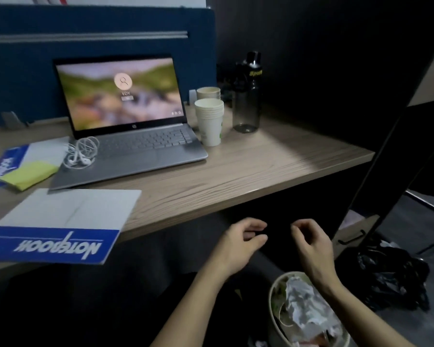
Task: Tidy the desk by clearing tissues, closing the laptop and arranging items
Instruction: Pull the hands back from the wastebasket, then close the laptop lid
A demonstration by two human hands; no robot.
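Empty grips (238,244) (313,244), tissues (303,311) binned below

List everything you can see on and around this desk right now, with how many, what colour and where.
laptop: one, silver, open, desk centre
earphones: one tangled pair, white, on the laptop's left corner
notebooks: two, blue and white, desk left
sticky notes: one pad, yellow-green, on the far notebook
paper cups: two stacks, white, right of the laptop
bottle: one, dark, beside the cups
bin: one, pale, on the floor, holding crumpled tissues
black bag: one, floor right
left hand: empty, below the desk edge
right hand: empty, over the bin
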